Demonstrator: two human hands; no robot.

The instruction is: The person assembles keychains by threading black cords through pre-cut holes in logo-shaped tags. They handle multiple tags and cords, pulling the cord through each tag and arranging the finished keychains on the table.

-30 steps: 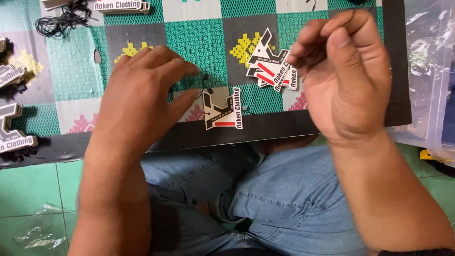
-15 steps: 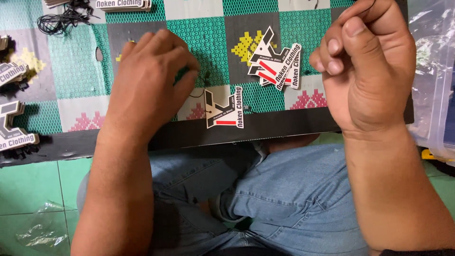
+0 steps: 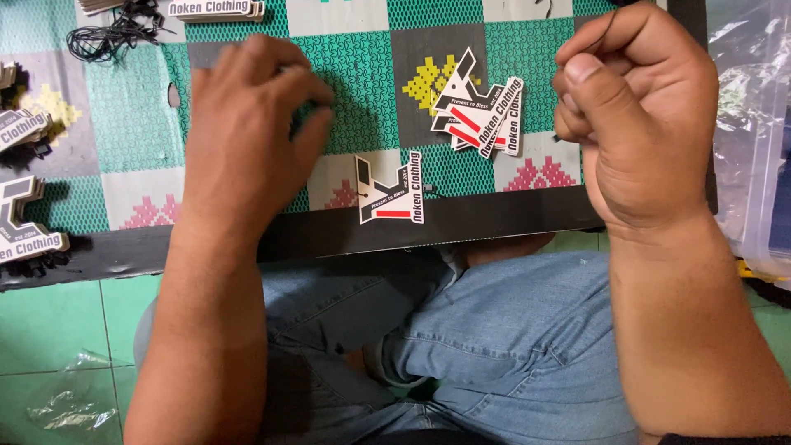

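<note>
My left hand (image 3: 247, 132) lies palm down on a green patterned mat (image 3: 362, 74), fingers curled; whatever is under it is hidden. My right hand (image 3: 651, 124) is held in a fist above the mat's right side, pinching a thin black string (image 3: 606, 21) between thumb and index finger. One black, white and red shaped paper tag (image 3: 387, 189) lies alone near the mat's front edge between my hands. A small pile of the same tags (image 3: 482, 111) sits just left of my right hand.
The mat covers a black board (image 3: 494, 218) resting over my jeans-clad legs (image 3: 494, 346). More tags lie at the left edge (image 3: 25, 231) and top (image 3: 214, 8), beside a bundle of black strings (image 3: 115, 33). Clear plastic bags (image 3: 754, 140) sit at right; crumpled plastic (image 3: 70, 404) lies on the green floor.
My right hand has pulled to the right and closed into a tighter fist, away from the tag pile. My left hand slid slightly up and left on the mat.
</note>
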